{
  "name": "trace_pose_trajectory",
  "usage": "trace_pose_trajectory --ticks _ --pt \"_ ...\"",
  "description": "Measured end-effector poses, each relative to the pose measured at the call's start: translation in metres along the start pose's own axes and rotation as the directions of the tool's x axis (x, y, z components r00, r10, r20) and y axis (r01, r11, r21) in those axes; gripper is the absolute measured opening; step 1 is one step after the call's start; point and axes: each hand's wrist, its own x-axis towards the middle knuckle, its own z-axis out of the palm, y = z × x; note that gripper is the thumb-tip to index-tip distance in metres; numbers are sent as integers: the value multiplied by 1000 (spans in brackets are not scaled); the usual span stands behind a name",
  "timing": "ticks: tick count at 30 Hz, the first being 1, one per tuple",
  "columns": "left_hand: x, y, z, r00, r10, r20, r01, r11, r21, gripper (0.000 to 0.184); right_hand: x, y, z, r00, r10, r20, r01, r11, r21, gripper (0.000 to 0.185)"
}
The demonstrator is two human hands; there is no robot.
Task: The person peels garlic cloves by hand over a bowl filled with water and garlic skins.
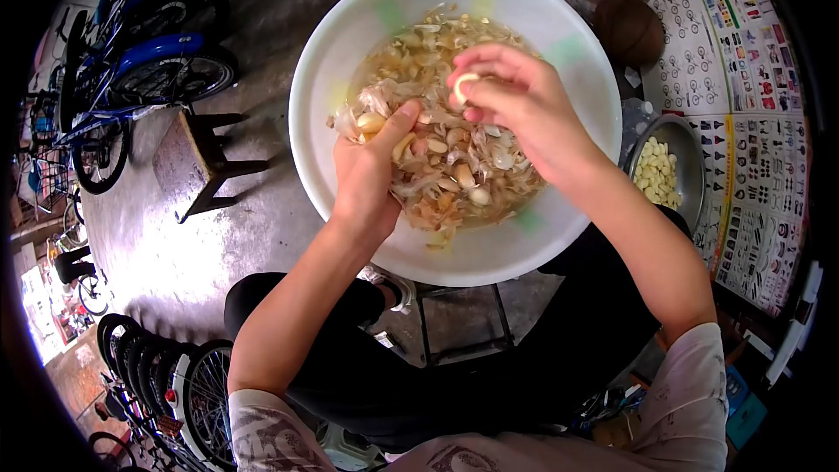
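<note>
Forearms (627, 210) cross the basin rim (301, 109), right hand's (535, 107) clove (461, 87) clear of left hand (365, 173).

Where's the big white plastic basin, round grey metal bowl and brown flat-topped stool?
Big white plastic basin (322, 61): head view, inner wall.
Round grey metal bowl (689, 159): head view, inner wall.
Brown flat-topped stool (181, 160): head view, seat.

My cream clove (467, 86) contrasts with my black trousers (603, 306); green and yellow patches tint the white basin (319, 79); bicycle mudguards (166, 45) show blue.
</note>
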Motion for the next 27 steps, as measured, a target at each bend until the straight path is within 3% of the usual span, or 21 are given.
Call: trace_pose_trajectory --ticks 2,6,9,15,17,21,27 --pt "2 2 0 999 -53 11 54 992 -115 19 1 -1 -4 995 1 -104 20 980 199 25" --pt "7 4 -5 998 -34 46 36 998 -43 22 3 2 -4 999 -13 -34 18 986 166 23" --pt "8 5 -4 999 -42 -22 41 999 -13 26 0 1 -4 998 57 19 -59 989 137 24" --pt "15 4 -8 994 101 -41 -95 987 131 30 -1 -2 -6 995 85 48 -92 981 171 27" --pt "14 7 -6 988 99 -116 -94 995 43 33 0 1 -5 996 49 73 -58 989 133 24" --pt "10 12 -2 991 61 -123 -64 998 -16 35 -1 3 -3 997 29 77 -36 995 90 21" --pt "7 4 -2 999 38 21 -39 999 21 40 -1 6 2 988 -138 70 147 977 -157 20"
